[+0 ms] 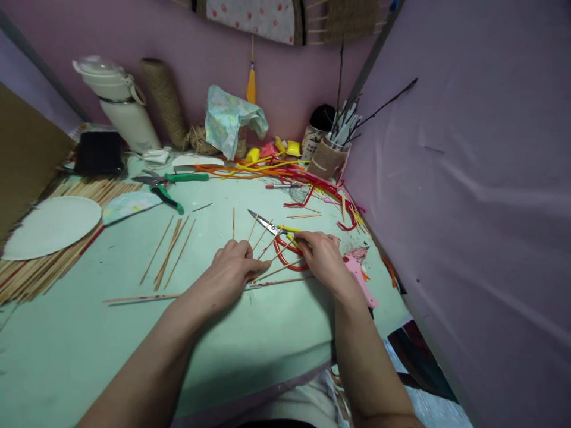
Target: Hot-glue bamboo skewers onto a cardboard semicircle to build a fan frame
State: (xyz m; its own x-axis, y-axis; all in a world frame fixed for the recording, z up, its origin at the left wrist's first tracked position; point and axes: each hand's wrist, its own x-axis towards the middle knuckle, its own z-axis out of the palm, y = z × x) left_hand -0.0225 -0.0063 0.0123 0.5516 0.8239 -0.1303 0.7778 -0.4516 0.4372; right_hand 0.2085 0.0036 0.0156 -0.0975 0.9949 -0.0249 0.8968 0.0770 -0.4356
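Only working from the head view here. Can see the left hand (229,261) palm-down over the green table (111,342), fingers bent and bunched, thumb stretched out to the right along the fan of thin sticks (280,269). Touching the sticks at their near ends, by the looks of it. Can't tell a real grip from just pressing down, with the fingertips tucked out of sight. Now over to the right hand (321,255): thumb and index drawn nearly together at the far ends of a stick or two, other fingers curled loosely behind. Again, can't tell a firm pinch from a light touch.

As for the fan, spread between and just ahead of both hands, lying partly across the red-handled scissors (273,229). Also worth noting: a long reddish stick (143,298) running flat under the left wrist, a pink glue gun (362,279) just beside the right forearm, a few loose sticks (166,261) left of the left hand, and green-handled cutters (187,177) farther back.
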